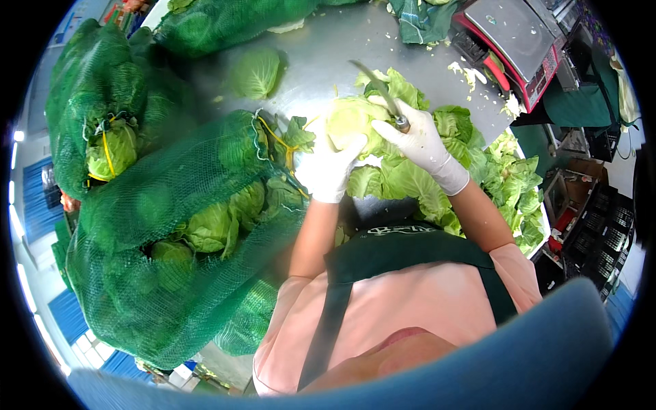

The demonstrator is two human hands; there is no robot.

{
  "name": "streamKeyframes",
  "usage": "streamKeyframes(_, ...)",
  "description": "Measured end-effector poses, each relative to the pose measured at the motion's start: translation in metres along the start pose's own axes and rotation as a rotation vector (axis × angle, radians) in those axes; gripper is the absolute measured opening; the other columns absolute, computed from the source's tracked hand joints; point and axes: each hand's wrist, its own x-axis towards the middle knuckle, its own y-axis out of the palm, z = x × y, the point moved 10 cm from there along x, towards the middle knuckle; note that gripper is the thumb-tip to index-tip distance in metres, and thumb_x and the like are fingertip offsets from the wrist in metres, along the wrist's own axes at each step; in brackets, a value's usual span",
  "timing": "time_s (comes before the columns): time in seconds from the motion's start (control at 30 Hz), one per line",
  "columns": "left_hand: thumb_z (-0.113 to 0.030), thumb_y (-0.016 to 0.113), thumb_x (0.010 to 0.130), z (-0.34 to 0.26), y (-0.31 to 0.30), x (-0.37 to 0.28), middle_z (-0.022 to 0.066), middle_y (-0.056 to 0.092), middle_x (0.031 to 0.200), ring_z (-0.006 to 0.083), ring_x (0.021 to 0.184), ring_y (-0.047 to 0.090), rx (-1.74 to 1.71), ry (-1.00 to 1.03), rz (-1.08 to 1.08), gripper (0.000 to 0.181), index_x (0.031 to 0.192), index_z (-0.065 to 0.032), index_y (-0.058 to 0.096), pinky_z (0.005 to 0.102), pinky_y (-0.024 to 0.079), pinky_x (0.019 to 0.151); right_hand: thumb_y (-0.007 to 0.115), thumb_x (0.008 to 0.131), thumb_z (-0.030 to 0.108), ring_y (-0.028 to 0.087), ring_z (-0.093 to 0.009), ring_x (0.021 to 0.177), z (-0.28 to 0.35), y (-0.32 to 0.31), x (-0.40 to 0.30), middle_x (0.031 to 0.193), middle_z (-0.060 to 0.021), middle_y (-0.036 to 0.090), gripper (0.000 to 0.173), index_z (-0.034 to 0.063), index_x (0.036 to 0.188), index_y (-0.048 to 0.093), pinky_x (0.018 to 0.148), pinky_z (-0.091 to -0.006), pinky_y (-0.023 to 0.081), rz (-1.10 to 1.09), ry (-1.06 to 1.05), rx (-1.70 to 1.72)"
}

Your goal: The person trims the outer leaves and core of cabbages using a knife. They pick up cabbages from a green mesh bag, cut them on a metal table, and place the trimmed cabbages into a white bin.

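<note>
Both my hands wear white gloves. My left hand (328,166) cups a pale green cabbage head (349,123) from its near left side. In my right hand (417,136) is a knife (378,84), its narrow blade pointing up and to the left. The thumb of that hand rests against the cabbage's right side. Loose cabbage leaves (410,177) lie under and beside my right wrist. Another cabbage (259,73) sits on the metal table (328,43), beyond my left hand. Strong glare hides detail on my left glove.
Green mesh sacks of cabbages (154,220) fill the left side, tied with yellow cord. Another sack (205,25) lies at the far edge. A red weighing scale (512,38) stands at the far right, beside a red-handled tool (496,73). A white bin (545,220) holds trimmed leaves at right.
</note>
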Motion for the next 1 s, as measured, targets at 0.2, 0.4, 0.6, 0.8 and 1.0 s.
streamKeyframes(0.2, -0.009, 0.072, 0.079, 0.018, -0.006, -0.006, 0.0145, 0.048, 0.139, 0.0261, 0.126, 0.05, -0.242, -0.166, 0.14, 0.076, 0.144, -0.0006, 0.033, 0.0401, 0.044, 0.105, 0.067, 0.092, 0.024, 0.042, -0.002, 0.057, -0.005, -0.035, 0.01, 0.063, 0.0085, 0.05, 0.022, 0.0033, 0.1, 0.07, 0.05, -0.0232, 0.035, -0.174, -0.023, -0.064)
streamKeyframes(0.4, -0.058, 0.068, 0.078, 0.053, -0.018, -0.014, 0.0197, 0.036, 0.149, 0.0344, 0.127, 0.048, -0.519, -0.427, 0.207, 0.096, 0.15, -0.009, 0.027, 0.0453, 0.05, 0.096, 0.066, 0.092, 0.033, 0.053, -0.009, 0.056, -0.036, -0.107, 0.03, 0.064, 0.0021, 0.059, 0.026, 0.0072, 0.096, 0.07, 0.054, -0.0255, 0.043, -0.285, 0.184, -0.261)
streamKeyframes(0.6, -0.07, 0.058, 0.077, 0.059, -0.001, -0.008, 0.026, 0.044, 0.139, 0.0405, 0.114, 0.054, -0.725, -0.525, 0.287, 0.095, 0.146, -0.0108, 0.033, 0.0406, 0.055, 0.073, 0.07, 0.087, 0.035, 0.062, -0.015, 0.062, 0.018, -0.058, 0.007, 0.089, -0.0056, 0.069, 0.049, 0.0073, 0.126, 0.061, 0.061, -0.0287, 0.05, -0.194, -0.298, -0.471)
streamKeyframes(0.8, -0.066, 0.051, 0.079, 0.025, 0.045, -0.016, 0.0106, 0.064, 0.097, 0.0231, 0.073, 0.063, -0.333, -0.347, 0.485, 0.078, 0.128, -0.0053, 0.049, 0.026, 0.05, 0.069, 0.07, 0.088, 0.025, 0.048, -0.003, 0.048, 0.003, 0.017, 0.006, 0.076, 0.0009, 0.064, 0.029, 0.0089, 0.112, 0.067, 0.043, -0.0191, 0.035, 0.307, 0.209, 0.244)
streamKeyframes(1.0, -0.043, 0.044, 0.096, 0.037, 0.039, -0.039, 0.0223, 0.067, 0.096, 0.0256, 0.078, 0.068, -0.747, -0.526, 0.644, 0.045, 0.112, -0.0027, 0.057, 0.0298, 0.053, 0.056, 0.069, 0.087, 0.033, 0.067, -0.021, 0.08, -0.026, -0.039, 0.024, 0.101, -0.0096, 0.071, 0.038, 0.0027, 0.11, 0.063, 0.069, -0.0348, 0.052, -0.152, -0.062, -0.541)
